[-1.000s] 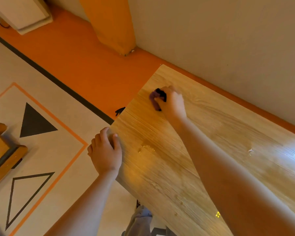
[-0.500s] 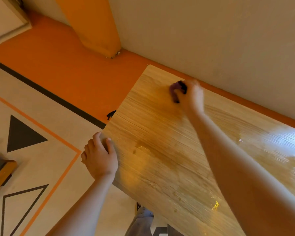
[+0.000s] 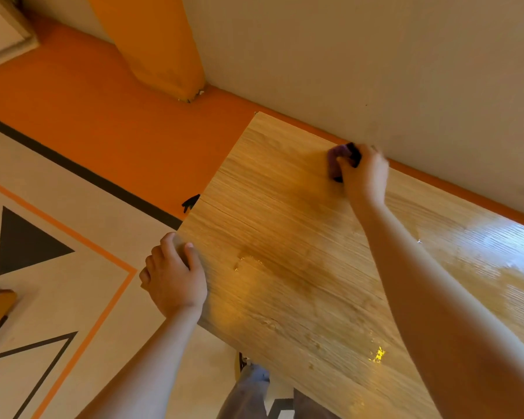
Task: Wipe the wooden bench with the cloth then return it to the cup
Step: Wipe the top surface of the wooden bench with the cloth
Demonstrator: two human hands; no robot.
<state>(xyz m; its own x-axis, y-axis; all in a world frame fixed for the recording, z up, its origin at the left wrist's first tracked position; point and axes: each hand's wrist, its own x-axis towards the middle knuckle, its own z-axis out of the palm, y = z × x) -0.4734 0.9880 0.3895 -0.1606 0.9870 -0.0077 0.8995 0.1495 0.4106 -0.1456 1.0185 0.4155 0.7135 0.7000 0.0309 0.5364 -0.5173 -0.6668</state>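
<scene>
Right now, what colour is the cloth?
The cloth is purple with a black part, seen in the head view.

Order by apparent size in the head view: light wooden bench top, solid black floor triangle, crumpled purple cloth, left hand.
Light wooden bench top
Left hand and solid black floor triangle: look alike, hand nearer
Crumpled purple cloth, partly hidden

One wide-angle camera, worn on the person's head, looks forward and steeply down on the wooden bench from close above its near edge. The picture is tilted: the bench's left end and its far edge by the wall fill the right side, the floor the left. Both forearms enter from the bottom edge.
</scene>
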